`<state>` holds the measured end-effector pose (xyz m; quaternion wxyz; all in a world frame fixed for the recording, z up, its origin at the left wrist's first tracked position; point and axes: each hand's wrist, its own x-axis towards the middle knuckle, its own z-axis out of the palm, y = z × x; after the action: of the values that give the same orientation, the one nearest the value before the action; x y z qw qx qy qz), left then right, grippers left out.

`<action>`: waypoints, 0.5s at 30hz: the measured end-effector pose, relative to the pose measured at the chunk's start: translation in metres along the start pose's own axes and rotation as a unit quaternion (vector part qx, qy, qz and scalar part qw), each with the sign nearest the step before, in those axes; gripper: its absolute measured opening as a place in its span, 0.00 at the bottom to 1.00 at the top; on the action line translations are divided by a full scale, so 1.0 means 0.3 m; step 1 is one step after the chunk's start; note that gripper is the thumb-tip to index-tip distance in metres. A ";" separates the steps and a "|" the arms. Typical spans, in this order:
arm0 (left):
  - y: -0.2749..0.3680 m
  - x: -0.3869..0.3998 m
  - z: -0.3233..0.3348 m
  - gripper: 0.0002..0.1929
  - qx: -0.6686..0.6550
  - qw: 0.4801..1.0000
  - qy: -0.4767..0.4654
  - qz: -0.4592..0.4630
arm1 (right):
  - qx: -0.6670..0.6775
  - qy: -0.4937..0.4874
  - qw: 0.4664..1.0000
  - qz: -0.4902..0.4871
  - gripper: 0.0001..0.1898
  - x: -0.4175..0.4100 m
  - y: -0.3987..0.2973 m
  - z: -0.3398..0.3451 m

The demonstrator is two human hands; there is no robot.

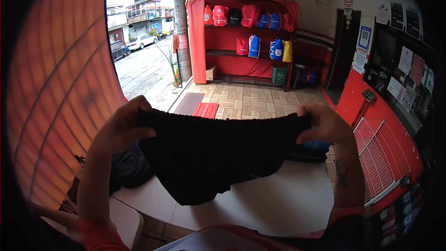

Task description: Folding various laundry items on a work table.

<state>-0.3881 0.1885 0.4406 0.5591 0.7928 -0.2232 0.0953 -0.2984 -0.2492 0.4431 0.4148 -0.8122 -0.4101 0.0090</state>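
Both my hands hold up a black cloth garment [216, 150] with a gathered elastic waistband, stretched wide above a white table [278, 195]. My left hand [127, 125] grips the band's left end, thumb in front. At the right end, my right hand [322, 123] pinches the band between thumb and fingers. The garment's lower part hangs down unevenly over the table. Dark cloth [130, 167] lies on the table behind my left forearm. Behind the garment's right side is a folded dark pile [308, 155] with something blue on it, partly hidden.
A red-draped shelf [197, 42] with drawstring bags stands across the tiled floor. Beyond the open front at left is a street. White wire racks [379, 160] lean on the red counter at right. Part of another person's arm [55, 216] shows at lower left, near a second white tabletop [123, 223].
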 end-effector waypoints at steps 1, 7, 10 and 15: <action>0.017 -0.032 0.008 0.15 -0.012 0.998 0.009 0.068 | 0.114 -0.046 0.990 -0.065 0.20 -0.019 0.033 0.014; -0.233 0.073 0.028 0.14 0.100 0.991 -0.081 -0.028 | 0.307 0.005 0.947 0.091 0.16 0.116 0.176 0.288; -0.431 0.123 0.007 0.11 0.191 0.978 0.029 -0.078 | 0.425 0.097 0.883 0.172 0.17 0.211 0.345 0.404; -0.259 0.137 0.202 0.12 0.203 0.966 0.160 -0.018 | 0.270 0.155 0.940 0.143 0.19 0.276 0.151 0.468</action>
<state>-0.3220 0.1435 0.3699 0.4164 0.8681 -0.0921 0.2541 -0.2633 -0.1143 0.3471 0.6713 -0.7111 -0.2026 0.0519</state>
